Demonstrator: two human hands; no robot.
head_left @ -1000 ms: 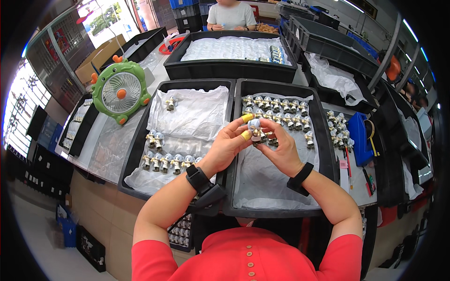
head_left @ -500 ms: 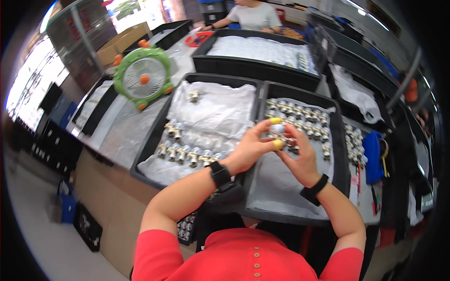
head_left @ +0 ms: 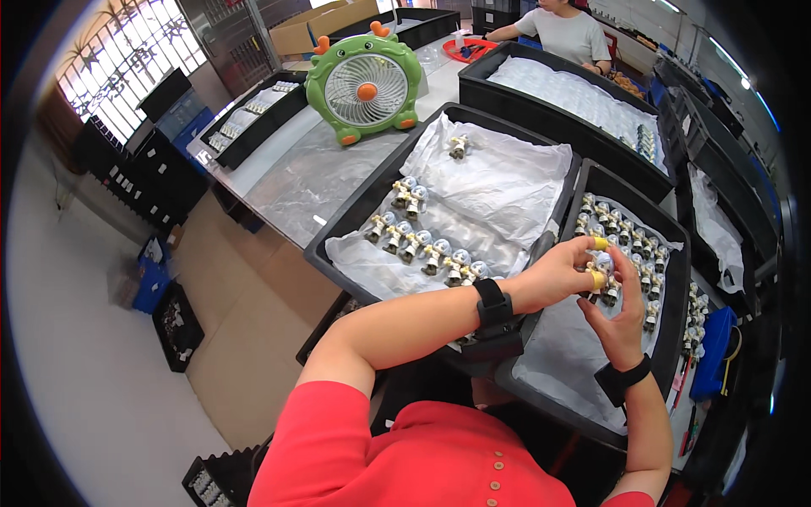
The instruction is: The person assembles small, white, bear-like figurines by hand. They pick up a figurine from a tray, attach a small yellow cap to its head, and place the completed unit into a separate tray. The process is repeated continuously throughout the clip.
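Observation:
A small figurine (head_left: pixel 602 264) with a pale blue-white head is held up over the right-hand black tray (head_left: pixel 646 199). My left hand (head_left: pixel 557 275) pinches it between thumb and forefinger, both wearing yellow finger cots. From the other side, the fingers of my right hand (head_left: pixel 623 317) curl round it, partly hiding its body. Beneath and beyond my hands, rows of similar figurines (head_left: pixel 626 231) lie on the tray's white liner. In the left-hand black tray (head_left: pixel 378 179), more figurines (head_left: pixel 414 245) lie in a short row, with a single figurine (head_left: pixel 458 146) farther back.
A green animal-shaped fan (head_left: pixel 365 89) stands on the table left of the trays. Behind them is a large black bin (head_left: pixel 557 110) with a white liner. A person (head_left: pixel 562 38) works at the far side. Several figurines and a blue object (head_left: pixel 714 351) lie at the right.
My head view has turned left, so the trays and my hands now appear farther right. Both hands still hold the figurine above the right-hand tray, with a slightly changed grip.

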